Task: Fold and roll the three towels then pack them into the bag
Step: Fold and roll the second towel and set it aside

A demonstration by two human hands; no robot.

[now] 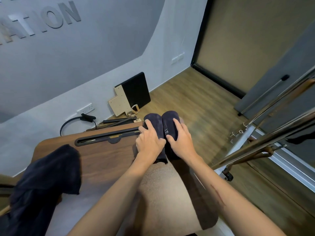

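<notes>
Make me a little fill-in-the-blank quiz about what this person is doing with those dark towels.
1. The left hand and right hand each hold a rolled towel, so ____ rolls stand side by side.
2. The unrolled towel lies to the ____ of both hands.
3. The right roll shows stitched lettering coloured ____.
4. The floor looks like ____ planks.

Missing words: two; left; white; wooden

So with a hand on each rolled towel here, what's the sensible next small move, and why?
Probably lift the two rolls away toward the bag, which is not in view. The left hand grips the left roll and the right hand grips the right roll, side by side at the bench's far end. The third dark towel lies unrolled at left, so it comes next.
</notes>
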